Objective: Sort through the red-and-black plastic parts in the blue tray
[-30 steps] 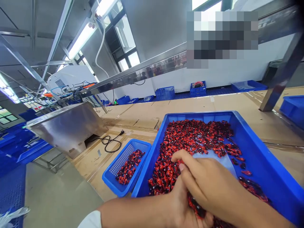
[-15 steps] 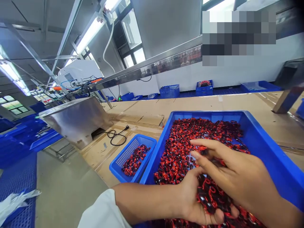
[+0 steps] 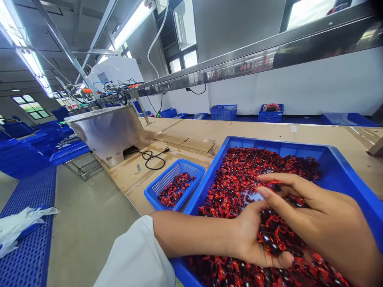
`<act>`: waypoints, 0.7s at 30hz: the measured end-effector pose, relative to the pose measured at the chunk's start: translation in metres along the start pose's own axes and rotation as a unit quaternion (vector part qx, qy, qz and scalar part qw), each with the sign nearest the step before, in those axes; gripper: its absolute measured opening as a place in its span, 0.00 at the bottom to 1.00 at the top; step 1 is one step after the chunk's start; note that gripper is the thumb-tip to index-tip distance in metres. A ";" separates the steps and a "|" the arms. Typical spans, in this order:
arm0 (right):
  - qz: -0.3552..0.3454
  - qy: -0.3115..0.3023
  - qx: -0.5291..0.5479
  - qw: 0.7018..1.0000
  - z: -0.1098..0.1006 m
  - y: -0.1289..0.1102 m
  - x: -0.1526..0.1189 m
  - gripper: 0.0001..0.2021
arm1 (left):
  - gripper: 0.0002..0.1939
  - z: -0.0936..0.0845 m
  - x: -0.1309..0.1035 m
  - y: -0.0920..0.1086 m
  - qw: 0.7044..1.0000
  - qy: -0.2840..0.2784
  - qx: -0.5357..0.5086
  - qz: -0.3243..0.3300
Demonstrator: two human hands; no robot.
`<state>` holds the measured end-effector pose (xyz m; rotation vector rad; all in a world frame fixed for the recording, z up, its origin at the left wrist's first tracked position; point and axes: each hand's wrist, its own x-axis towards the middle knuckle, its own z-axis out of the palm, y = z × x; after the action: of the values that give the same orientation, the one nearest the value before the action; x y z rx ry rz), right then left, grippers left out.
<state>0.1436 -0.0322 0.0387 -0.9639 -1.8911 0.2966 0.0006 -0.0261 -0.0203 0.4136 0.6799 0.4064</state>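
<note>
A large blue tub (image 3: pixel 196 207) holds a deep spread of small glossy black pieces with red strands (image 3: pixel 230 191); what they are I cannot make out. Over it, my left hand (image 3: pixel 251 235) is cupped palm up, its fingers curled round a handful of these pieces (image 3: pixel 273 235). My right hand (image 3: pixel 323 215) arches just above that handful, thumb and forefinger close together on a black-and-red piece (image 3: pixel 274 185). Its other fingers are partly hidden behind the thumb side. To the left, a smaller blue basket (image 3: pixel 154 191) contains more of the same pieces.
Brown cardboard (image 3: pixel 254 129) covers the table. A black cable with a plug (image 3: pixel 154 159) lies beyond the basket, beside a steel machine housing (image 3: pixel 110 133). A long metal rail (image 3: pixel 239 67) crosses above the table. Blue crates (image 3: pixel 224 112) stand along the back wall.
The camera view has shifted, so the tub and basket sit a little differently in the frame. Both hands keep nearly the same pose, the left still cupping its handful.
</note>
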 end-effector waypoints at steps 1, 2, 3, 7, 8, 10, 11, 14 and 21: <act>-0.002 0.003 -0.002 1.000 0.001 0.001 0.000 0.18 | 0.38 -0.005 0.005 0.002 1.000 -0.009 -0.007 -0.014; -0.007 0.007 -0.006 1.000 0.003 0.002 0.000 0.18 | 0.39 -0.010 0.010 0.004 0.999 -0.016 -0.016 -0.027; -0.012 0.008 -0.011 1.000 0.004 0.002 0.000 0.17 | 0.39 -0.015 0.015 0.006 0.999 -0.022 -0.023 -0.038; 0.005 0.011 -0.012 1.000 0.007 0.001 0.002 0.16 | 0.34 -0.025 0.024 0.007 0.999 -0.014 -0.043 -0.024; 0.035 0.005 0.001 0.999 0.007 0.000 0.003 0.17 | 0.33 -0.025 0.024 0.006 0.999 -0.011 -0.044 -0.022; 0.144 -0.003 0.065 0.987 0.005 -0.002 0.009 0.19 | 0.34 -0.023 0.019 0.007 0.999 -0.010 -0.045 -0.019; 0.217 -0.003 0.123 0.968 0.003 -0.003 0.013 0.21 | 0.34 -0.021 0.015 0.009 0.999 -0.009 -0.047 -0.018; 0.416 0.033 0.346 0.840 -0.006 0.001 0.029 0.17 | 0.33 -0.012 -0.002 0.020 0.997 0.010 -0.073 0.006; 0.509 0.093 0.542 0.662 -0.013 0.027 0.048 0.03 | 0.30 0.003 -0.032 0.048 0.981 0.086 -0.135 0.113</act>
<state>0.1573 0.0184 0.0615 -0.9681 -0.4791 1.6810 -0.0308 -0.0014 0.0218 0.1984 0.7351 0.7479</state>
